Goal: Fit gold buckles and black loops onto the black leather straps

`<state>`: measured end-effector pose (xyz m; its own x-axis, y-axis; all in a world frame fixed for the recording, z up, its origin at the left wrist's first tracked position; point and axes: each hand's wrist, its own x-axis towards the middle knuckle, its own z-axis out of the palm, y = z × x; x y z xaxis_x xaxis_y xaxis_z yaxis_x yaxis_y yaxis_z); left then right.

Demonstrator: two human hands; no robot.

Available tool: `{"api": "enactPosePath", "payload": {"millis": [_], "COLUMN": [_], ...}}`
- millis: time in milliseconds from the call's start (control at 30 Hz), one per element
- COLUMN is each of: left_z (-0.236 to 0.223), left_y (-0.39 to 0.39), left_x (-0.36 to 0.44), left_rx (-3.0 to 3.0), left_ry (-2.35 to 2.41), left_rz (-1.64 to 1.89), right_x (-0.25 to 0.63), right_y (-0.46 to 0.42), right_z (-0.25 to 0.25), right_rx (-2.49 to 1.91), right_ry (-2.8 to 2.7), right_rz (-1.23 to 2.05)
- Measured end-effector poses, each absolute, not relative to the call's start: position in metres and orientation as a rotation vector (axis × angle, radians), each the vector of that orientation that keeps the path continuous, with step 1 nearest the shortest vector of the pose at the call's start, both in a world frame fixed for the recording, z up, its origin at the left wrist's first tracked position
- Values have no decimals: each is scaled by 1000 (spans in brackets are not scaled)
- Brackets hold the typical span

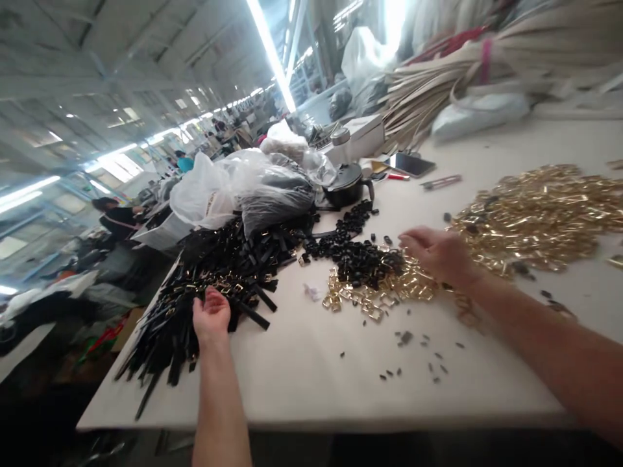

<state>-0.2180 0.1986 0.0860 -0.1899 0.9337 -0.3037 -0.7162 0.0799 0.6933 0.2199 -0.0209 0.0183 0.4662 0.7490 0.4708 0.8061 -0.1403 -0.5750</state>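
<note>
My left hand (211, 312) is over the near side of a heap of black straps (180, 324) fitted with gold buckles. Its fingers are loosely curled, the thumb stands apart from them, and nothing shows between them. My right hand (440, 256) reaches in from the right, with fingers and thumb closed together, above the right end of the small gold buckles (367, 301). Whatever its fingertips may hold is too small to make out. Just left of it lies a pile of small black loops (363, 259).
A large heap of gold metal fittings (540, 214) spreads at the right. Clear bags (272, 188), a dark lidded pot (344, 185), a phone (409, 164) and a thread cutter (440, 182) lie farther back. Small dark bits (405, 337) dot the white table (302, 383).
</note>
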Motion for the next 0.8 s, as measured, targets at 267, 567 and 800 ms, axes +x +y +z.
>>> {"api": "enactPosePath", "payload": {"millis": [267, 567, 800], "left_z": [43, 27, 32], "left_y": [197, 226, 243], "left_x": [-87, 33, 41], "left_rx": [912, 2261, 2398], "left_ry": [954, 1238, 1332], "left_rz": [1096, 568, 343], "right_x": [217, 211, 208], "right_y": [-20, -21, -21], "right_z": [14, 15, 15], "right_rx": [-1901, -1884, -1832], "right_ry": [-1350, -1401, -1451], "right_rz": [-72, -16, 33]}}
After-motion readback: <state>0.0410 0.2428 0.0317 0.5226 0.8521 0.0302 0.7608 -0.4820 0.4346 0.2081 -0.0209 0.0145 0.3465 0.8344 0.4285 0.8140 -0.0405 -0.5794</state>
